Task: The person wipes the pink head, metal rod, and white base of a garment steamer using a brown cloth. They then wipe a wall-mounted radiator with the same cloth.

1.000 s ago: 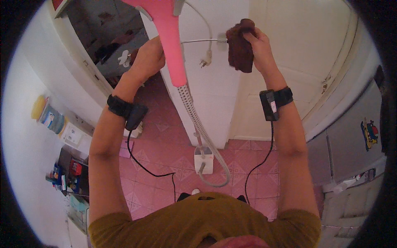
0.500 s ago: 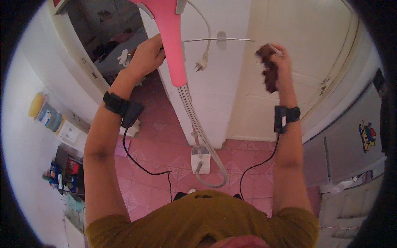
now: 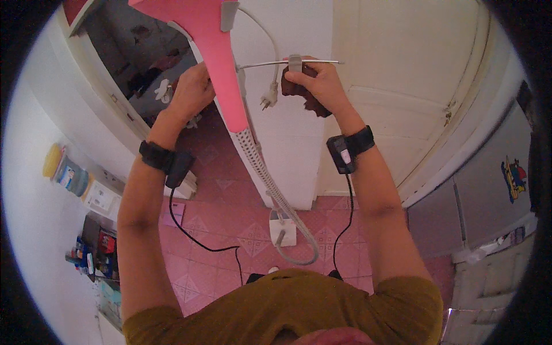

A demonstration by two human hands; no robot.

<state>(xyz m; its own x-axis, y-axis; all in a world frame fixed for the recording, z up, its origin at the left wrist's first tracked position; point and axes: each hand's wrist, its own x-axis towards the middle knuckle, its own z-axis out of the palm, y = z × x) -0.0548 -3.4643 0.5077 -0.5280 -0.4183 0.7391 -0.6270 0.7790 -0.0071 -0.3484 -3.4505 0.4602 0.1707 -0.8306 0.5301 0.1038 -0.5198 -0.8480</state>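
Brown cloth (image 3: 315, 106) clamped in your right hand (image 3: 325, 86), upper middle — at the grey clip (image 3: 295, 62) on the metal rod (image 3: 261, 65).
The cloth seems mid-work; how much is left, you can't tell. Your left hand's (image 3: 192, 89) grip is hidden behind the pink stem (image 3: 221, 75), upper left — room opens rightward, toward the door (image 3: 402, 52); the plug (image 3: 268, 99) hangs close left of the cloth.

Single fisheye head view, looking steeply down and forward from above the olive shirt (image 3: 345, 305), arms (image 3: 141, 259) near at both sides, pink floor (image 3: 215, 273) below, white door (image 3: 402, 126) far right
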